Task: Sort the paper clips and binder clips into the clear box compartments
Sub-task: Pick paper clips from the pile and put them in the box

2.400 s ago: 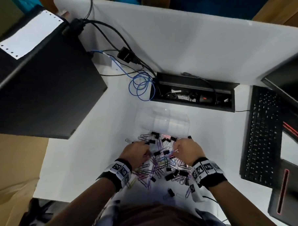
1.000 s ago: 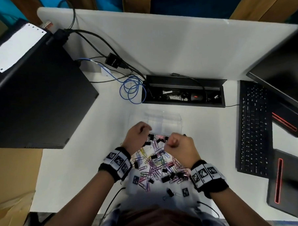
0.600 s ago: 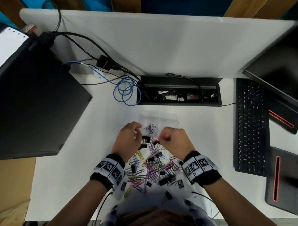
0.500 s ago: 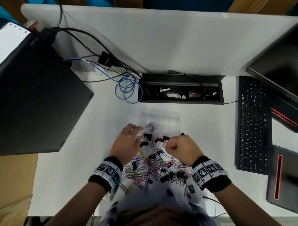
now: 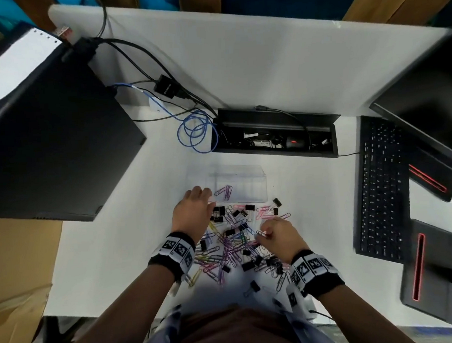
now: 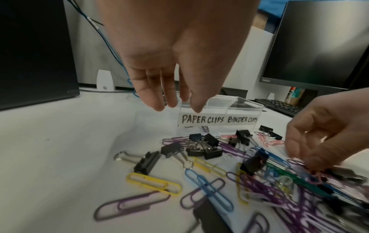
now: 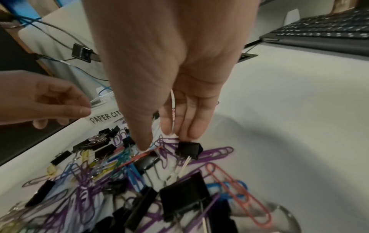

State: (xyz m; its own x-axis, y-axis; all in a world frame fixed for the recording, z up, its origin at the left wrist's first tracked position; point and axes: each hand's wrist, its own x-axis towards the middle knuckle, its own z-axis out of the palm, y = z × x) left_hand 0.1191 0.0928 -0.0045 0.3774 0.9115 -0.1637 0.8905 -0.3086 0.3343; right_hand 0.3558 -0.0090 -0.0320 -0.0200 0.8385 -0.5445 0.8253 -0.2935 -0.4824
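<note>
Hands [image 5: 193, 214] among clips [image 5: 233, 246], near keyboard [image 5: 381, 190]

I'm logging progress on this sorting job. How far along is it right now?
Barely begun. Done: a few purple paper clips lie in the clear box; its binder side looks empty. In hand: the left hand hangs open at the box's near edge, while the right hand reaches into the pile, fingertips at a black binder clip. Left: nearly the whole mixed pile.
</note>
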